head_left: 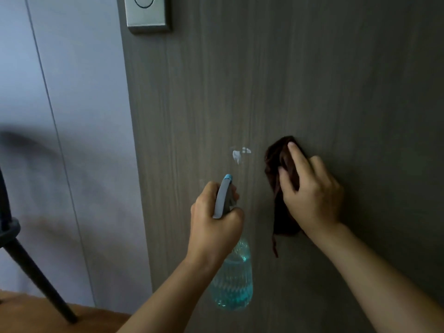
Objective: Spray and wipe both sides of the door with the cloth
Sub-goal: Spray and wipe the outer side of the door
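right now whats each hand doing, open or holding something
Left hand: closed round the spray bottle, nozzle aimed at the door.
Right hand: fingers fairly straight, pressing the cloth against the door.

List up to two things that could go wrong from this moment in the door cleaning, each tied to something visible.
1. The white spray patch sits left of the cloth; left unwiped, it may run down the door.
2. The right hand presses only part of the cloth; its loose tail hangs below and could slip free.
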`<state>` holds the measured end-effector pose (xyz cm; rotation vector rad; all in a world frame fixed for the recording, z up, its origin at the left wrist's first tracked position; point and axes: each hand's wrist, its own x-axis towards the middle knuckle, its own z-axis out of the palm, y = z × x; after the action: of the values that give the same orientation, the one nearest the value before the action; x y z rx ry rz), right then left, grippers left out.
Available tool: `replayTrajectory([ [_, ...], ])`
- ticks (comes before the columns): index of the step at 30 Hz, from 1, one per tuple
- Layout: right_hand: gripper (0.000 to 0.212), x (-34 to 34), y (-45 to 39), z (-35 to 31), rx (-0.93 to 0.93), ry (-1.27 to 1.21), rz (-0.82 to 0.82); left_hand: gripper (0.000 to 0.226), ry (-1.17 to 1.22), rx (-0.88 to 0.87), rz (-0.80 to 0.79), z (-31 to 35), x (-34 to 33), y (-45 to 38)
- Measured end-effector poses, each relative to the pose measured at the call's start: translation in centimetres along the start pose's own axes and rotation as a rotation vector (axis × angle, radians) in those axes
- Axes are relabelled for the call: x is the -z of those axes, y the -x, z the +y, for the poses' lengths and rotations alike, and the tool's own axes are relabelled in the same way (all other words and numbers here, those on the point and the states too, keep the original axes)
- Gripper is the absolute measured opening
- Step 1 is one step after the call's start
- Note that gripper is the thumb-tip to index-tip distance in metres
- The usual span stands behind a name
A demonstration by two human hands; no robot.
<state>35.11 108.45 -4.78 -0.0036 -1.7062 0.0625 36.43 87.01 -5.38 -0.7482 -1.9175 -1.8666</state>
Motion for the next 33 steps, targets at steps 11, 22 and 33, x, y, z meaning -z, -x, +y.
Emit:
replayTrajectory([
  [11,0.05,0.7,-6.4,-0.5,-0.036,0.014,0.006,0.027,0.003,-0.007,0.001,0.7,0.1,-0.8],
  [22,0.053,-1.0,-9.0,-2.7,-0.058,0.089,0.113,0.03,-0.038,-0.006,0.081,0.3,0.9,-1.5],
  [33,0.051,-2.9,-4.5,-4.5,0.34,0.192,0.003,0.031,-0.116,0.019,0.133,-1.4,3.6,-0.9],
])
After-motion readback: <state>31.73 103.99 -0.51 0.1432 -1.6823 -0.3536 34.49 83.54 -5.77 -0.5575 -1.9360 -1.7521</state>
